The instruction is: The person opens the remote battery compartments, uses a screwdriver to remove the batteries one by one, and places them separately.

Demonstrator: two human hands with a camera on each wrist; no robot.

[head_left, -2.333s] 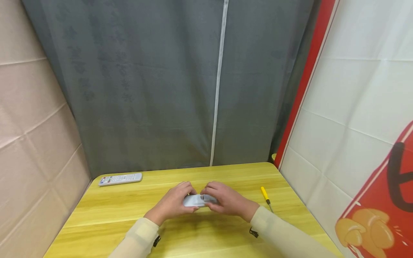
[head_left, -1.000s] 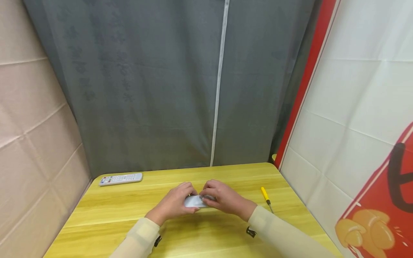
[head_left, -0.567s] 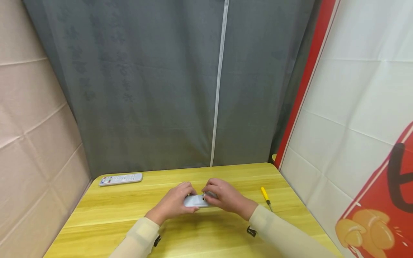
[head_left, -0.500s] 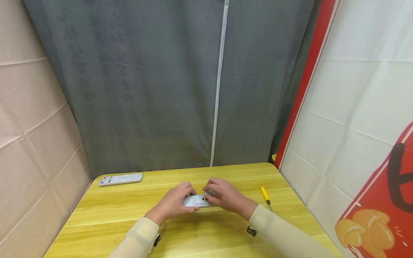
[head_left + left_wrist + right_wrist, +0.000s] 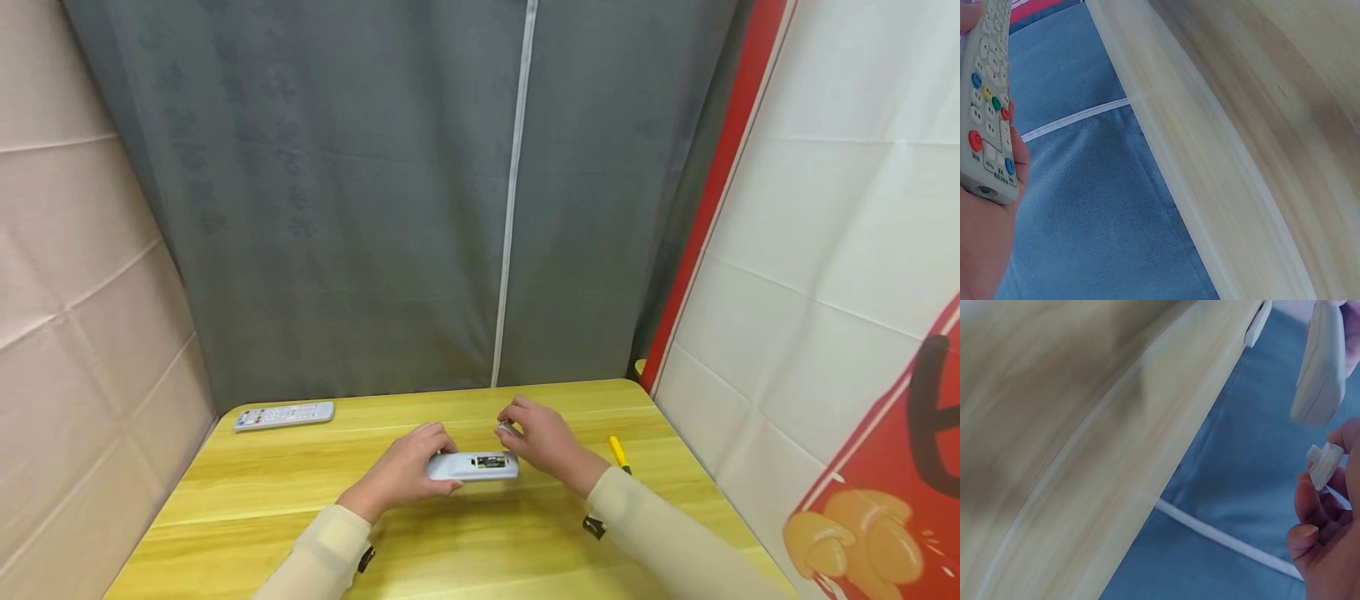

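The white remote control (image 5: pixel 453 467) is held above the wood-grain table (image 5: pixel 450 554), its uncovered battery compartment (image 5: pixel 491 462) facing the head camera, with dark batteries inside, too small to count; its long axis runs left to right, compartment towards the right end, coloured-button end in the palm; the left hand (image 5: pixel 408 467) grips it, fingers and thumb on opposite edges; the right hand (image 5: pixel 546 437) pinches the small battery cover (image 5: pixel 1327 465), apart from the remote; the keypad's tiny labels are unreadable; a black character on the red panel (image 5: pixel 896 442) is cut off.
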